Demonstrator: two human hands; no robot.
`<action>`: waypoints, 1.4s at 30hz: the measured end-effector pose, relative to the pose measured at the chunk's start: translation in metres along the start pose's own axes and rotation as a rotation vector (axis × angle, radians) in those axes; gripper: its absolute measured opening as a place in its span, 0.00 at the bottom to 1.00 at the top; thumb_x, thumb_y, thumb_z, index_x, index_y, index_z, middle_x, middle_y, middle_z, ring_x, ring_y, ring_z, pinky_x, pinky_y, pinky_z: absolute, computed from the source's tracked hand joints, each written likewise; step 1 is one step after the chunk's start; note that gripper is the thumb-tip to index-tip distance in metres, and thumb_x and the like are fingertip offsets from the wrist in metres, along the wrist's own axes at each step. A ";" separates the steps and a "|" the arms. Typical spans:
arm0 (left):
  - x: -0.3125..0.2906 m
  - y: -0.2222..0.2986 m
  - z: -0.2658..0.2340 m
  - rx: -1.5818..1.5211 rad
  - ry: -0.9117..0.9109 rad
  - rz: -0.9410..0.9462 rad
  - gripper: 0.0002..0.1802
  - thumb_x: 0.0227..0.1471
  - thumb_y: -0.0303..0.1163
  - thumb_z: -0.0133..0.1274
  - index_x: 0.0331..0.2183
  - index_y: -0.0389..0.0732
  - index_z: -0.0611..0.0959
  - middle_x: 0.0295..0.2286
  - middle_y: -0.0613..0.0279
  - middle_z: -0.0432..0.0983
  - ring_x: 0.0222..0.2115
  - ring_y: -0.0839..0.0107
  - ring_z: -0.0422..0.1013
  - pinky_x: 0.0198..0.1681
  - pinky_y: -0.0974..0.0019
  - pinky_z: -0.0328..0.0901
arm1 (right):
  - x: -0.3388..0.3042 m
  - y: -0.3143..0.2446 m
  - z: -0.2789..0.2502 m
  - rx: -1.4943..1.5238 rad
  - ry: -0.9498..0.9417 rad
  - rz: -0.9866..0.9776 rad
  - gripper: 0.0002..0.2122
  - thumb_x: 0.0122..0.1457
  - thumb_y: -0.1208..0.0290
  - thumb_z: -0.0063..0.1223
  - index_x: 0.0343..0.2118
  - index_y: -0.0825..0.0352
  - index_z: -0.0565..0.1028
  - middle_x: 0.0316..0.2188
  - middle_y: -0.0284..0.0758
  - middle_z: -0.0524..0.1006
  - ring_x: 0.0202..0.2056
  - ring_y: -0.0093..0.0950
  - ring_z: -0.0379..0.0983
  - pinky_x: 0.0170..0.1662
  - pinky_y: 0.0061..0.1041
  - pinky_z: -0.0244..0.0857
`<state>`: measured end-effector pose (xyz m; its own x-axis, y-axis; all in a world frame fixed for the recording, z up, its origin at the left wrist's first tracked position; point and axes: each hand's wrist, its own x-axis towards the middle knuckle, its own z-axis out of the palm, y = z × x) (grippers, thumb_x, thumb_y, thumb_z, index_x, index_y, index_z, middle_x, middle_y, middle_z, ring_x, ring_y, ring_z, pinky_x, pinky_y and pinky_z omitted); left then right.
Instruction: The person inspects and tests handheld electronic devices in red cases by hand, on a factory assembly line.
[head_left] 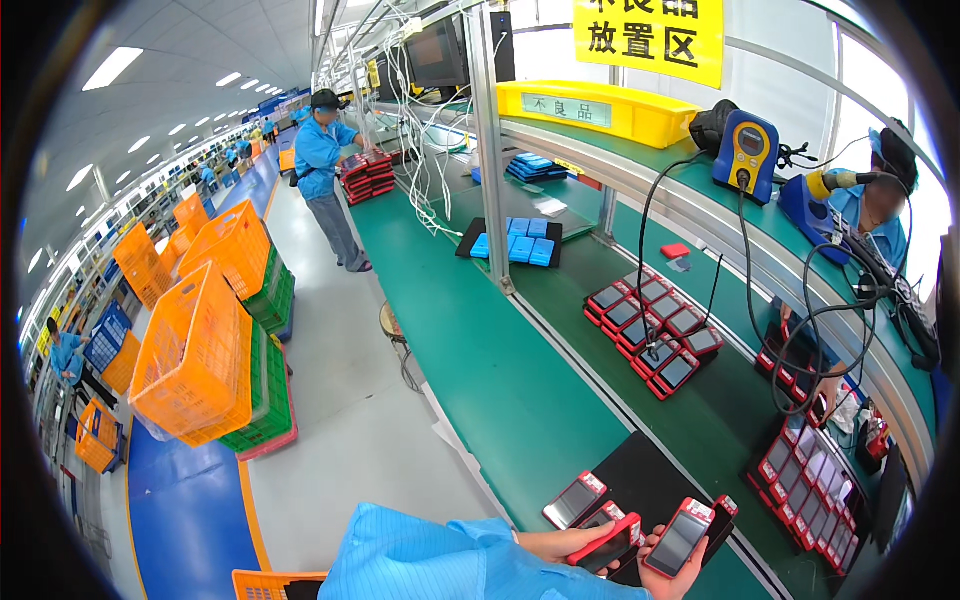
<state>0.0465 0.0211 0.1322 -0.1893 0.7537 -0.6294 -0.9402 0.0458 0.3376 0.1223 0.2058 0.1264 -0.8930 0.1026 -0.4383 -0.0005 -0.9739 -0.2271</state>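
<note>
My left hand (562,541) is closed round the edge of a red-cased handheld device (612,545), tilted so that its dark screen faces partly away. Just to the right, my right hand (690,578) grips a second red handheld device (680,540) from below, its grey screen facing up. Both hands are over a black mat (640,468) at the near end of the green bench. Another red device (574,500) lies on the mat beyond my left hand, and one more (726,514) shows partly behind the right one. My blue sleeve (430,560) covers the left forearm.
Red devices stand in rows on the bench (655,325) and at the right (810,490). A soldering station (747,155) sits on the shelf, its black cables hanging down. A co-worker (880,200) is across the bench; another (325,170) stands farther along. Orange crates (195,360) are stacked left.
</note>
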 end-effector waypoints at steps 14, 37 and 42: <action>-0.002 0.002 -0.002 -0.366 -0.309 -0.056 0.17 0.51 0.38 0.48 0.44 0.45 0.70 0.37 0.57 0.71 0.38 0.68 0.69 0.41 0.66 0.66 | -0.002 -0.005 -0.004 0.069 -0.060 -0.004 0.26 0.53 0.47 0.33 0.47 0.63 0.65 0.36 0.45 0.65 0.35 0.37 0.61 0.38 0.34 0.58; -0.006 0.049 0.028 -0.145 -0.632 0.427 0.37 0.47 0.46 0.49 0.53 0.37 0.57 0.50 0.54 0.59 0.49 0.62 0.61 0.54 0.60 0.55 | -0.024 -0.011 0.082 -0.008 -0.401 -0.077 0.35 0.51 0.46 0.44 0.58 0.55 0.48 0.37 0.41 0.62 0.34 0.32 0.58 0.38 0.28 0.55; -0.006 0.045 0.028 -0.151 -0.748 0.438 0.34 0.48 0.44 0.49 0.52 0.38 0.59 0.49 0.56 0.61 0.49 0.66 0.62 0.52 0.61 0.58 | -0.031 -0.006 0.080 0.016 -0.452 -0.064 0.34 0.52 0.42 0.38 0.49 0.72 0.59 0.39 0.48 0.67 0.39 0.43 0.61 0.36 0.28 0.59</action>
<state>0.0129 0.0373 0.1706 -0.3559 0.9177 0.1766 -0.8640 -0.3951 0.3122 0.1142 0.1922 0.2108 -0.9977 0.0672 0.0007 -0.0656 -0.9718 -0.2263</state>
